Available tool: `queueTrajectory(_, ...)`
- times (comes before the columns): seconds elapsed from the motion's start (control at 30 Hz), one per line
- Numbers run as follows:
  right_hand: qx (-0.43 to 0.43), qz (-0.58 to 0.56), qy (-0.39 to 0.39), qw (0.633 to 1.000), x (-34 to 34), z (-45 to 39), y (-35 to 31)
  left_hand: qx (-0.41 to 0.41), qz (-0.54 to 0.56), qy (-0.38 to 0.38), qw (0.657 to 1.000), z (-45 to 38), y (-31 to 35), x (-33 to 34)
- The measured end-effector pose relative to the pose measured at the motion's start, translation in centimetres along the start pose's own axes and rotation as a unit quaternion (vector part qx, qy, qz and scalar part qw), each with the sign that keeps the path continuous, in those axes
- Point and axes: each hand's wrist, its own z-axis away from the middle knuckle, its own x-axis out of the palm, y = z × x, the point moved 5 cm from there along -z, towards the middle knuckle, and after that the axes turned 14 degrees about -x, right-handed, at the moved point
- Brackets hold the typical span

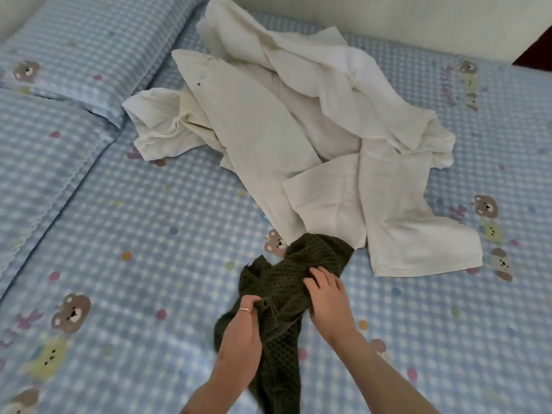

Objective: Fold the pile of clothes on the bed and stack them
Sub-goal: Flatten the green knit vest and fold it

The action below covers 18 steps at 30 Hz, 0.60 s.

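Early going: left hand [239, 333] gripping dark green knit [283, 297], right hand [327, 297] clutching it too; white pile [298, 121] lying unfolded, 0 stacked.

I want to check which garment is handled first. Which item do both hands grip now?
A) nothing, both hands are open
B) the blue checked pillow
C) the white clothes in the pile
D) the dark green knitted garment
D: the left hand and the right hand both grip the dark green knitted garment, whose far end lies under the white clothes.
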Motion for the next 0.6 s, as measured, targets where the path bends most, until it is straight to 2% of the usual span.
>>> queueTrajectory(0.1,0.014,-0.053,0.093,0.994,-2.0,1.5,0.9,-0.033,0.123,-0.057,0.99,2.0,0.9,-1.9)
queueTrajectory(0.23,0.003,-0.138,0.111,0.984,-5.4,6.7,1.8,-0.034,0.061,-0.124,0.99,4.7,2.0,-2.9)
queueTrajectory(0.33,0.03,-0.248,0.079,0.965,-8.2,11.6,2.3,-0.017,0.002,-0.097,0.995,6.4,3.3,-3.5)
queueTrajectory(0.4,0.034,-0.265,0.075,0.961,-9.9,14.4,2.8,-0.019,0.011,-0.083,0.996,7.3,4.2,-4.3)
queueTrajectory(0.47,0.015,-0.24,0.035,0.97,-11.6,17.4,3.3,-0.022,0.033,-0.076,0.996,8.3,5.3,-5.1)
queueTrajectory(0.5,0.002,-0.215,-0.01,0.977,-12.3,19.0,3.6,-0.006,0.034,-0.07,0.997,9.0,6.0,-5.4)
queueTrajectory(0.57,-0.019,-0.147,-0.1,0.984,-13.0,22.1,4.3,0.044,-0.006,-0.058,0.997,10.5,7.7,-5.8)
queueTrajectory(0.6,-0.017,-0.111,-0.115,0.987,-13.6,23.7,5.1,0.064,-0.031,-0.054,0.996,11.6,8.8,-5.7)
